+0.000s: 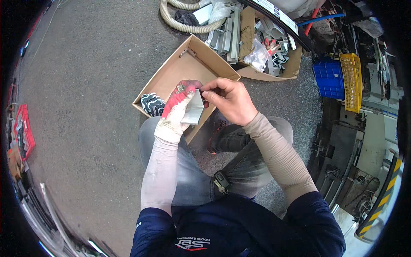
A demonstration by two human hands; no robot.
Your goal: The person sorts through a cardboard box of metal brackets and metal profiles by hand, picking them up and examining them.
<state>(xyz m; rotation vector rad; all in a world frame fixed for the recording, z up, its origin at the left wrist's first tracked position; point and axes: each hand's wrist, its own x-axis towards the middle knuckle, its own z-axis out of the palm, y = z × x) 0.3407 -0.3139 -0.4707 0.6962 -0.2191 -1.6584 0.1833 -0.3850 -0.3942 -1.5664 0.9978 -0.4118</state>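
My left hand [177, 109], in a white work glove with red coating, is closed around a short silver-grey metal profile piece [194, 109]. At the upper end of that piece, the bare fingers of my right hand [233, 101] are pinched together. Whatever sits between thumb and forefinger is too small or hidden to name. Beneath both hands an open cardboard box [169, 75] stands tilted in front of my knees. A heap of black-and-white parts [153, 104] lies in its left corner.
Beyond the box are long grey metal profiles [231, 36], a ribbed beige hose [188, 29] and another cardboard box [274, 78] with metal pieces and plastic bags. Blue [328, 78] and yellow [352, 81] crates stand at right; a red tray [26, 132] lies far left.
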